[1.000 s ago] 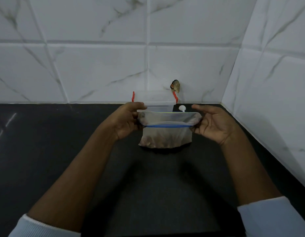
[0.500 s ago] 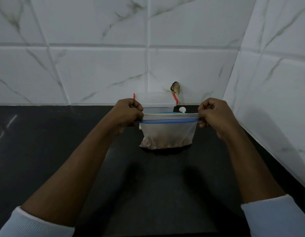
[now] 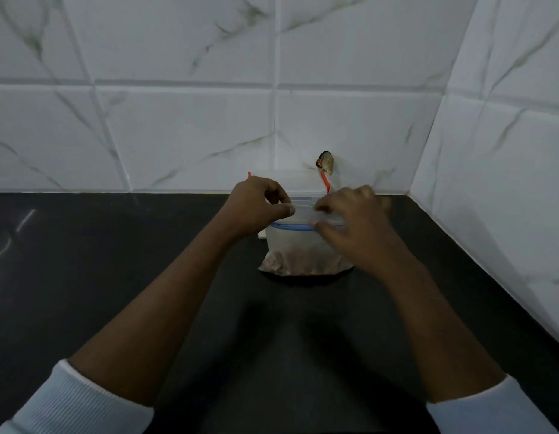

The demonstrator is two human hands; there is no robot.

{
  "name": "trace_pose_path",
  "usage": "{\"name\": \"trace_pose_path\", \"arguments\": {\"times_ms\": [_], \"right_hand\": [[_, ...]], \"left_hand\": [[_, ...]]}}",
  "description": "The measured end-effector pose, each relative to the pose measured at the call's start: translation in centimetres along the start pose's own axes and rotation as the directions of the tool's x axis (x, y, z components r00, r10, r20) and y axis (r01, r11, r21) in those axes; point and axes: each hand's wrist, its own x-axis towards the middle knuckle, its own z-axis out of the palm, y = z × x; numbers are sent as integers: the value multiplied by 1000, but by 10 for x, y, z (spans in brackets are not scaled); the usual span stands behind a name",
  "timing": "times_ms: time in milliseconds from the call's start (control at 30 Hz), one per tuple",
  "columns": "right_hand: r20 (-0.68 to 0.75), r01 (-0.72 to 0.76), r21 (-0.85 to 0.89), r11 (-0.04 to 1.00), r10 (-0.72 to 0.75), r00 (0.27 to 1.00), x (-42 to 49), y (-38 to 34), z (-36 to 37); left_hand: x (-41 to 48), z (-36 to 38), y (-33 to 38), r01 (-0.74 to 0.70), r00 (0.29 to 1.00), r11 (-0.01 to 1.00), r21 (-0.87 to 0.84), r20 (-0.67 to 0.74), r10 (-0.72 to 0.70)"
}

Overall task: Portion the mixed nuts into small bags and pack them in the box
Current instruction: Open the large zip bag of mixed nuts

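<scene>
Clear plastic forms the small zip bag (image 3: 303,245) with a blue seal strip (image 3: 290,227), stood on the black stone countertop (image 3: 115,277) just before the translucent lidded box (image 3: 303,183). Its top edge is pinched by the left hand (image 3: 256,205) and, somewhat blurred, by the right hand (image 3: 353,220). At its bottom brown mixed nuts (image 3: 303,266) are settled. Should the strip be pressed unevenly, a gap could be left and nuts spilled during packing.
</scene>
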Motion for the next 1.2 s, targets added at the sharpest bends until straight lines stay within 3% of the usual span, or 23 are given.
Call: {"name": "trace_pose_path", "arguments": {"times_ms": [67, 167, 267, 367, 567, 700, 867, 1033, 1200], "right_hand": [[91, 51, -118, 992, -40, 995, 0, -14, 11], [-2, 146, -159, 976, -148, 989, -4, -20, 21], [21, 200, -177, 964, -199, 980, -15, -17, 26], [4, 245, -208, 947, -250, 968, -25, -13, 26], [54, 30, -218, 976, -19, 998, -28, 3, 6], [77, 29, -246, 969, -10, 997, -30, 4, 6], [217, 92, -136, 986, -60, 974, -35, 5, 4], [72, 23, 17, 1000, -24, 997, -42, 18, -2], [186, 6, -57, 998, 5, 983, -32, 21, -1]], "left_hand": [[4, 0, 4, -48, 999, 998, 47, 3, 48], [12, 0, 6, -63, 998, 994, 85, -22, 65], [18, 0, 4, -16, 997, 998, 66, -77, 21], [20, 3, 7, 22, 1000, 996, 86, -22, -20], [24, 7, 25, -98, 984, 983, 158, 161, 72], [32, 16, 40, -195, 972, 957, 215, 174, 158], [46, 26, 35, -160, 987, 950, 269, 27, 159], [50, 29, 38, -209, 962, 944, 255, 227, 151], [53, 42, 53, -280, 951, 903, 326, 223, 215]]}}
